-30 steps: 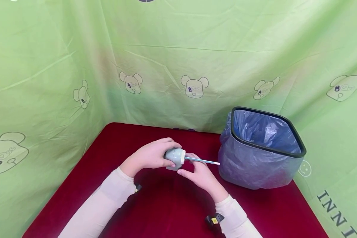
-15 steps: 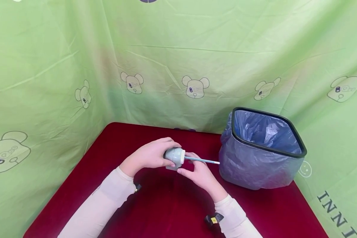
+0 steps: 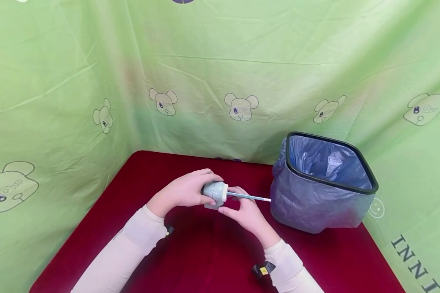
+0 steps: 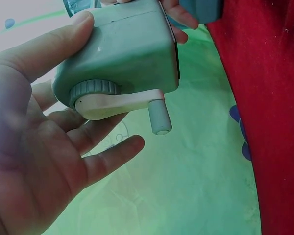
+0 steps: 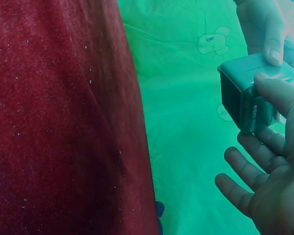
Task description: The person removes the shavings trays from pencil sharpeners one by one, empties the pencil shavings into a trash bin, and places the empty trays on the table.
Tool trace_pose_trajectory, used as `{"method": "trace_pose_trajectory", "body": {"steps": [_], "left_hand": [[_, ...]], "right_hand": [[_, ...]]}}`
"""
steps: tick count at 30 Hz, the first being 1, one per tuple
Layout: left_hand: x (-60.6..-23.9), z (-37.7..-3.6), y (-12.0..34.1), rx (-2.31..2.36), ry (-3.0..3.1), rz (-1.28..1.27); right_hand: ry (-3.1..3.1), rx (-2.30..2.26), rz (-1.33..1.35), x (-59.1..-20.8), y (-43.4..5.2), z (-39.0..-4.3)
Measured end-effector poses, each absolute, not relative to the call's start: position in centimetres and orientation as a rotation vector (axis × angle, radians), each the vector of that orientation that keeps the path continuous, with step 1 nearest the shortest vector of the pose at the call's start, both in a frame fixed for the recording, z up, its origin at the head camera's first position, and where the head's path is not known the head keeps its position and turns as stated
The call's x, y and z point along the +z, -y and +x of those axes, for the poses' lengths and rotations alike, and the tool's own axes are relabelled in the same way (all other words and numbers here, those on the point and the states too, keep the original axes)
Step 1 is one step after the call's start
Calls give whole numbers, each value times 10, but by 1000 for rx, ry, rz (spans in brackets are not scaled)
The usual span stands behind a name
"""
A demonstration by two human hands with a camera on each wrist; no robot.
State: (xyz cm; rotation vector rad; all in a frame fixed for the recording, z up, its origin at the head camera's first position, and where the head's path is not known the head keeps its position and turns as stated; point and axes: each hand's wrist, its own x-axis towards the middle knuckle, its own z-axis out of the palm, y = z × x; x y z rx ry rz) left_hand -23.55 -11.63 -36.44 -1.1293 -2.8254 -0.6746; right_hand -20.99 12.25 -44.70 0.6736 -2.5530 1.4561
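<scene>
Above the red table, my left hand (image 3: 188,189) grips a grey-green crank pencil sharpener (image 3: 215,192), thumb on top. From the sharpener's white front a light blue pencil (image 3: 250,197) sticks out to the right, its white tip near the bin. The left wrist view shows the crank (image 4: 118,102), which no finger is turning. My right hand (image 3: 246,213) holds the sharpener too: in the right wrist view its thumb presses on top and fingers touch from below. The other right fingers are spread. In the head view, part of the sharpener is hidden behind the left hand.
A bin (image 3: 317,211) with a black rim and a translucent bluish liner stands at the table's back right. Red cloth (image 3: 190,260) covers the table. Green curtains (image 3: 205,61) with bear faces hang behind and on both sides.
</scene>
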Motion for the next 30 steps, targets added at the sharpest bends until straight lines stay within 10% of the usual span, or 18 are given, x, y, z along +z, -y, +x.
{"method": "trace_pose_trajectory", "body": {"steps": [30], "left_hand": [[-364, -234, 116, -718, 2802, -1184]], "right_hand": [[2559, 1479, 610, -451, -128, -208]]}}
